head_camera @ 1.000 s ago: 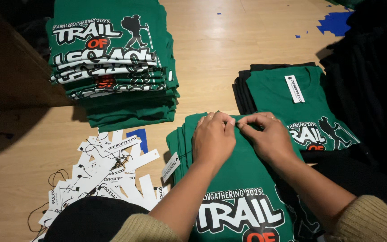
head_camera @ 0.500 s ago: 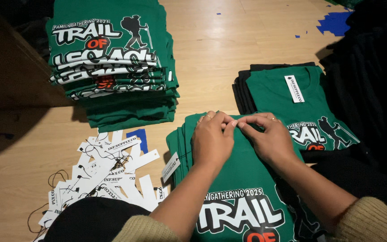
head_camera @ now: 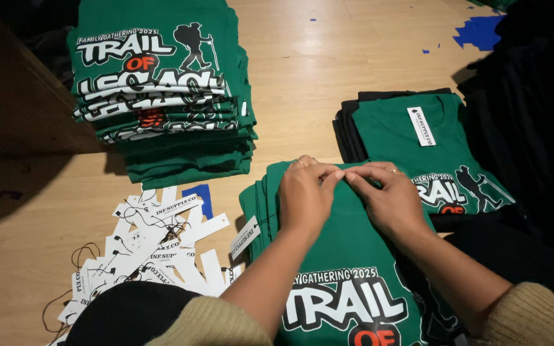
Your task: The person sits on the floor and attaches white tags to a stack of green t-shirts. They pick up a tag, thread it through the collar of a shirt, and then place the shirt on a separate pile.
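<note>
Surface: pale wooden floor (head_camera: 328, 57), dim room, dark bulk along the right edge.
Risk: my guess, the collar slips from the pinch, or the loose tags scatter if a forearm sweeps them.
Left hand (head_camera: 304, 197): fingers curled, tips pinching at the collar of the green shirt (head_camera: 347, 256), near edge, centre.
Right hand (head_camera: 389, 200): same, curled, pinching the collar beside the left.
Around: paper tags (head_camera: 149, 250) near left; folded shirt stack (head_camera: 161, 96) far left; tagged shirt (head_camera: 411, 138) to the right.
</note>
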